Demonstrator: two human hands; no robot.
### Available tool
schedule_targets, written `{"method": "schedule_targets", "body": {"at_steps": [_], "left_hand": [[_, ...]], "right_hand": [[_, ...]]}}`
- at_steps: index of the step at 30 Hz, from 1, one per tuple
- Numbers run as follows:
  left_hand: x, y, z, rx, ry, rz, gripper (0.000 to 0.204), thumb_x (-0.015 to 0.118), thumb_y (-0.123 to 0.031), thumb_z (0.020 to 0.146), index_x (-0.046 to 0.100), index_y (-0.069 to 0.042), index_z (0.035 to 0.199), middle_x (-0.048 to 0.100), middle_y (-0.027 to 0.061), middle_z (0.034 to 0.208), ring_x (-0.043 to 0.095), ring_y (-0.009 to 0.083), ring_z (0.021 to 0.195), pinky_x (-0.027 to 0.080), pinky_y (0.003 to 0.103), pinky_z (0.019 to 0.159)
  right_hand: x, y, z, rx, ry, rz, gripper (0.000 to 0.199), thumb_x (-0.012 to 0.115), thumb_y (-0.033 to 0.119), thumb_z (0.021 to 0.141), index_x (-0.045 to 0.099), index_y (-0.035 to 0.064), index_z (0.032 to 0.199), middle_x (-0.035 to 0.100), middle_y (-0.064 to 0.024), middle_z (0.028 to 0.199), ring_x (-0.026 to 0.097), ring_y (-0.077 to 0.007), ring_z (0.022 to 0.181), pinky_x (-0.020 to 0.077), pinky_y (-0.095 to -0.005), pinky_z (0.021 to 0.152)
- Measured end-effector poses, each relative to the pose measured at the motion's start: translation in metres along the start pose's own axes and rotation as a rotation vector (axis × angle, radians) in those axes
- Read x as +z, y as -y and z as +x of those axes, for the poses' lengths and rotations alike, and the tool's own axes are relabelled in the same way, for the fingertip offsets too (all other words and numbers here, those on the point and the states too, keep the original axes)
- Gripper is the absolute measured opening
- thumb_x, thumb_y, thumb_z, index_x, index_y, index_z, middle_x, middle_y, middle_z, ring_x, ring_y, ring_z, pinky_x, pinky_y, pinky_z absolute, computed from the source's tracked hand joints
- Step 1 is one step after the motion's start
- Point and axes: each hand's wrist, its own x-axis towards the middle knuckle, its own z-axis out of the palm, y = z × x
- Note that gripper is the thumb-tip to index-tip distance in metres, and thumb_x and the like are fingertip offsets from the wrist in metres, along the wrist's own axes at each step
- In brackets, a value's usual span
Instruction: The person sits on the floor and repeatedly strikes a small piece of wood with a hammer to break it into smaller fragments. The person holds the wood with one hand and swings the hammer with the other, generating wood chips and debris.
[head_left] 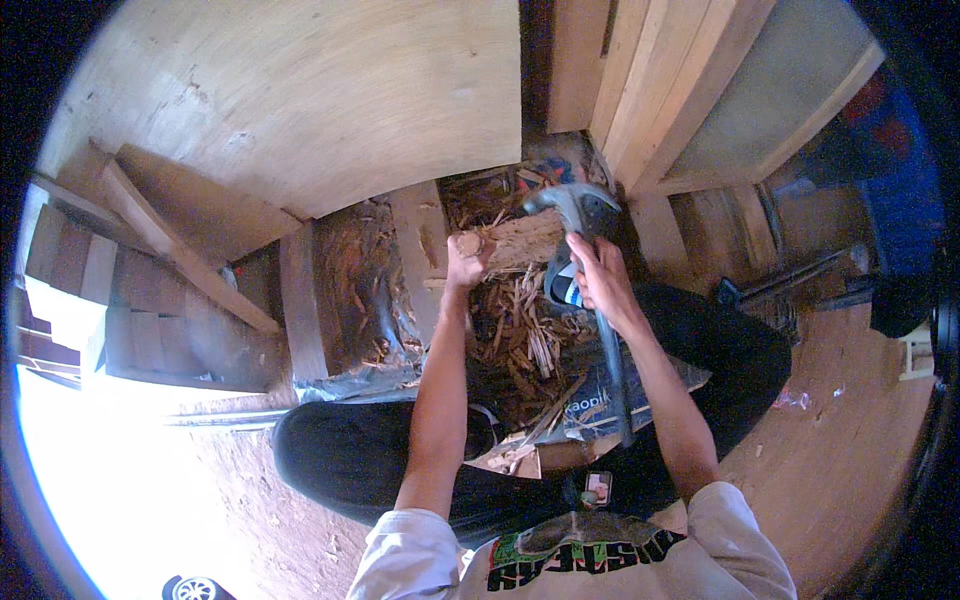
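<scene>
My left hand (466, 268) is closed in a fist around a round-ended wooden handle (470, 243), whose lower part is hidden. Gripped in my right hand (604, 280) is a hammer (612, 375) with a curved grey head (572, 203). Its long shaft runs back toward my lap. Between and beyond my hands lies a rough, pale piece of wood (525, 242). The hammer's head is over the right end of this wood. A foot in a dark sandal with white and blue stripes (570, 288) is beside it, under my right hand.
Wood chips and splinters (535, 325) cover the ground between my legs. A large plywood sheet (300, 90) stands ahead on the left, with upright timber boards (670, 90) on the right. Wood offcuts (150, 340) are piled at the left. A printed dark sheet (600, 400) lies near my lap.
</scene>
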Motion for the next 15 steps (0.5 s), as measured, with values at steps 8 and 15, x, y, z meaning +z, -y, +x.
{"method": "schedule_targets", "body": {"at_steps": [8,15], "left_hand": [[-0.015,-0.003,-0.002,0.184,0.001,0.269,0.009,0.06,-0.021,0.073,0.062,-0.012,0.074,0.057,0.0033,0.075,0.058,0.0277,0.075,0.038,0.045,0.066],[-0.004,-0.005,0.004,-0.044,0.089,-0.044,0.012,0.063,-0.023,0.076,0.06,-0.012,0.076,0.056,0.0059,0.07,0.057,0.0283,0.074,0.039,0.045,0.069]], "right_hand": [[0.04,0.126,-0.046,-0.645,0.121,-0.353,0.04,0.056,0.036,0.093,0.06,-0.0011,0.107,0.063,-0.0114,0.085,0.057,-0.0187,0.081,0.0444,-0.0341,0.078],[0.064,0.036,0.011,-0.762,0.129,-0.901,0.037,0.054,0.031,0.094,0.055,-0.0042,0.106,0.061,-0.0294,0.089,0.059,-0.0453,0.087,0.0451,-0.0486,0.078]]}}
